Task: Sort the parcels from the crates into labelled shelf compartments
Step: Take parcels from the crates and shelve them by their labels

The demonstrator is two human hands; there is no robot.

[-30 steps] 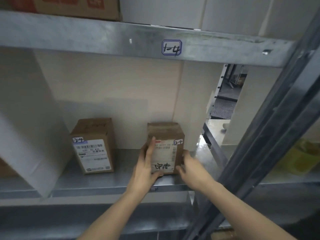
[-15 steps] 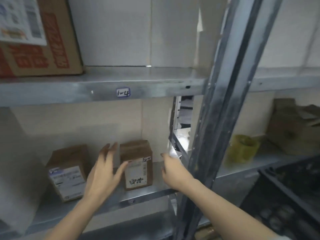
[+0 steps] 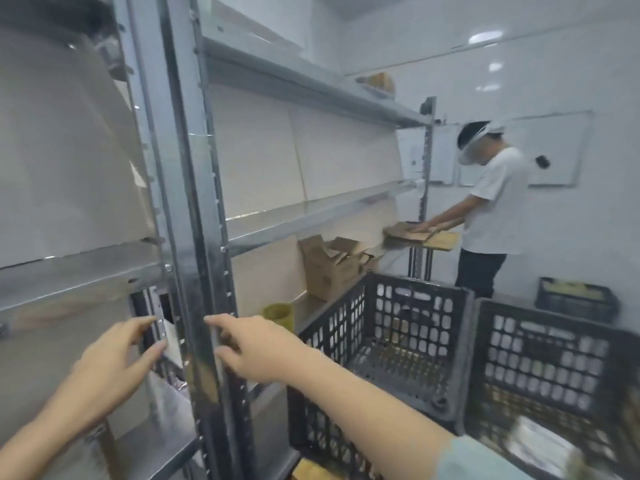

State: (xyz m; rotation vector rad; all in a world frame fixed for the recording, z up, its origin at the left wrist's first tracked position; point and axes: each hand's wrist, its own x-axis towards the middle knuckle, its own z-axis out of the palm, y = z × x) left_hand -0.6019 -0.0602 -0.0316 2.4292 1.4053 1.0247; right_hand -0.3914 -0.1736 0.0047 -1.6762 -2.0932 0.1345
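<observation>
Steel upright [image 3: 194, 237] separates left hand [image 3: 114, 365] and right hand [image 3: 258, 348], fingers spread, holding nothing.

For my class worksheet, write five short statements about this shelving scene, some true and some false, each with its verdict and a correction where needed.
1. The left hand and right hand both hold nothing. True.
2. The crates beside the shelving are white. False: they are dark.
3. A second person in a white top stands at the far end of the shelving. True.
4. The yellow roll lies inside a crate. False: it stands on the lower shelf, outside the crates.
5. Open cardboard boxes sit on that shelf beyond the roll. True.
</observation>
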